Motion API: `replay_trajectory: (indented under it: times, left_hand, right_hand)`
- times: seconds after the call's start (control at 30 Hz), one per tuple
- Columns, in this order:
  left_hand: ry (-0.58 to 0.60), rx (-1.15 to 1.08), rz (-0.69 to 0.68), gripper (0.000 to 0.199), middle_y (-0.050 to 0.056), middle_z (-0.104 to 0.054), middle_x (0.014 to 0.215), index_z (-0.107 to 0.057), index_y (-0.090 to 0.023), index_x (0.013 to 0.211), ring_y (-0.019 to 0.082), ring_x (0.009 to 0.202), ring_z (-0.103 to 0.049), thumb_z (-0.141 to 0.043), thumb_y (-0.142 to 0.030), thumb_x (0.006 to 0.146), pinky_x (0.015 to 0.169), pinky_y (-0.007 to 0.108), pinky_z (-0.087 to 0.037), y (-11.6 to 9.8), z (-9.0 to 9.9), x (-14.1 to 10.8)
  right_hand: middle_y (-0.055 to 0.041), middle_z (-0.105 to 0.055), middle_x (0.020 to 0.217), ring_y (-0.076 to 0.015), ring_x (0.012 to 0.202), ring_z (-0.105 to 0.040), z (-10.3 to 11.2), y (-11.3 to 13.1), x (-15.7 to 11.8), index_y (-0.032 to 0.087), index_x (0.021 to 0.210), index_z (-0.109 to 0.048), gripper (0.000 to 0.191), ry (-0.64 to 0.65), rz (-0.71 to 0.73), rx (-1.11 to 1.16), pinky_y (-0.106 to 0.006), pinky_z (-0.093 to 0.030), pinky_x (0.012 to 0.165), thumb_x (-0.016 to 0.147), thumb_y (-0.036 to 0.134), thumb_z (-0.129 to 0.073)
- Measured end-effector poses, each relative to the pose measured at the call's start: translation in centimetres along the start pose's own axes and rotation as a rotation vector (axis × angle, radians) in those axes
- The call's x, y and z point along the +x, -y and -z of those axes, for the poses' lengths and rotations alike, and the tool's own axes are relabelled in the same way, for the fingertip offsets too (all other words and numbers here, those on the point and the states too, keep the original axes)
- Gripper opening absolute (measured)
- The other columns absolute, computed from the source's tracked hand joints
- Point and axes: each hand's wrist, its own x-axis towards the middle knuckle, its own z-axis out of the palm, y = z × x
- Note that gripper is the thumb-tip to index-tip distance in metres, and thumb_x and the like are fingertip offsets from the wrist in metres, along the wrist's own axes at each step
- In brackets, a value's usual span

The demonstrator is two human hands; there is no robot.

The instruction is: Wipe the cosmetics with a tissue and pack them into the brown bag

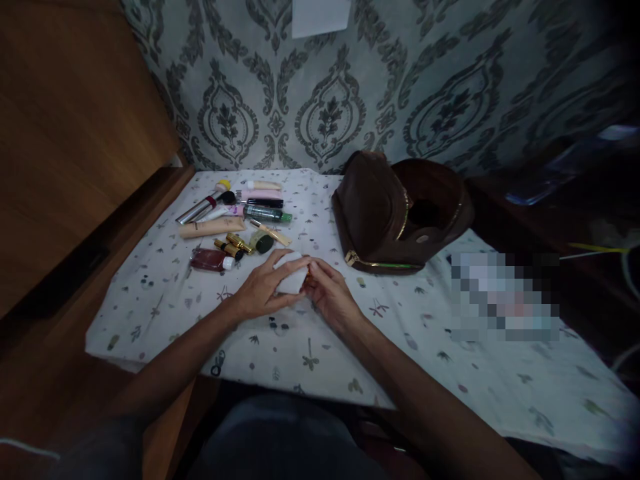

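Observation:
A small white object, perhaps a folded cloth or wipe, is between my hands above the patterned cloth. My left hand has its fingers wrapped round its left side. At its right end my right hand pinches a small amber or reddish item, mostly hidden by the fingers. Just behind my left hand sit a round dark green jar and gold tubes. A dark red bottle with a white cap lies to the left.
Several tubes and brushes, among them a green bottle and a beige tube, lie at the back left. An open brown bag stands right of centre. A blurred-out item lies at the right. Wooden furniture borders the left side.

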Motion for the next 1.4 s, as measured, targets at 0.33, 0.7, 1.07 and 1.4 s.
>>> replay_trajectory:
  times: [0.33, 0.7, 1.07, 1.4]
  left_hand:
    - [-0.035, 0.026, 0.186, 0.050, 0.012, -0.043, 0.146, -0.038, -0.028, 0.149, 0.027, 0.134, -0.045, -0.040, -0.039, 0.100, 0.110, 0.043, -0.040, -1.0, -0.8, 0.4]
    - [-0.129, -0.491, 0.561, 0.050, 0.005, -0.068, 0.082, -0.065, -0.015, 0.091, 0.023, 0.083, -0.062, -0.053, -0.063, 0.087, 0.078, 0.033, -0.050, -1.0, -0.3, 0.4]
    - [-0.176, -0.967, 0.998, 0.066, -0.005, -0.052, 0.046, -0.054, -0.018, 0.069, 0.009, 0.036, -0.042, -0.080, -0.075, 0.048, 0.036, 0.020, -0.031, -1.5, -1.4, 0.8]
    - [-0.170, -1.034, 0.898, 0.051, -0.009, -0.031, 0.042, -0.049, -0.018, 0.069, 0.003, 0.036, -0.021, -0.067, -0.066, 0.077, 0.039, 0.017, -0.014, -0.4, -0.6, 0.7]
  right_hand:
    - [0.0017, -0.070, 0.075, -0.0106, 0.061, -0.064, 0.3, -0.4, 0.2, 0.021, 0.086, -0.064, 0.038, 0.014, -0.180, 0.127, -0.019, -0.047, 0.050, 0.067, 0.046, -0.085]
    - [-0.0013, -0.065, 0.100, -0.0168, 0.085, -0.064, 0.5, -0.6, -0.4, 0.028, 0.107, -0.060, 0.043, 0.052, 0.318, -0.430, -0.032, -0.055, 0.079, 0.071, 0.037, -0.083]
    - [-0.0127, -0.057, 0.122, -0.0244, 0.111, -0.058, 1.3, 1.3, -1.9, 0.028, 0.137, -0.049, 0.045, 0.062, 1.063, -1.369, -0.038, -0.055, 0.090, 0.093, 0.023, -0.058]
    - [-0.0092, -0.060, 0.119, -0.0244, 0.104, -0.059, 5.0, 15.8, -1.6, 0.027, 0.132, -0.055, 0.046, -0.272, 1.043, -1.139, -0.040, -0.051, 0.089, 0.088, 0.037, -0.065]
